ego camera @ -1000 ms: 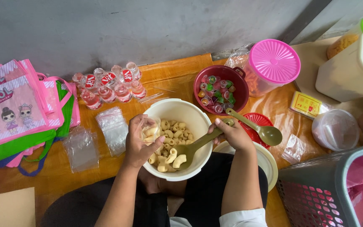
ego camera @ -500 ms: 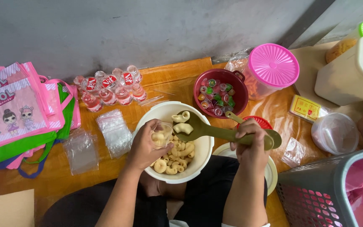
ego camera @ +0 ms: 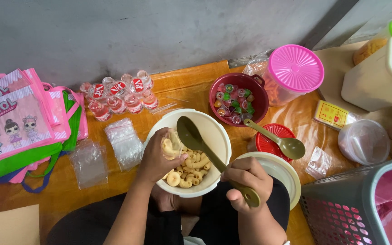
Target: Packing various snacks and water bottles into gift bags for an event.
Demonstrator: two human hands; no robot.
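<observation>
1. Head view, starting at the fingers: left hand is pinched around a small clear bag of macaroni-shaped crackers, held over the cream bowl.
2. Right hand is clenched on the handle of an olive-green spoon, scoop end up inside the bowl.
3. Bowl sits on the person's lap, still has crackers in it.
4. Around it: a second spoon on a red lid, a maroon bowl of jelly cups, a stack of empty plastic bags.
</observation>
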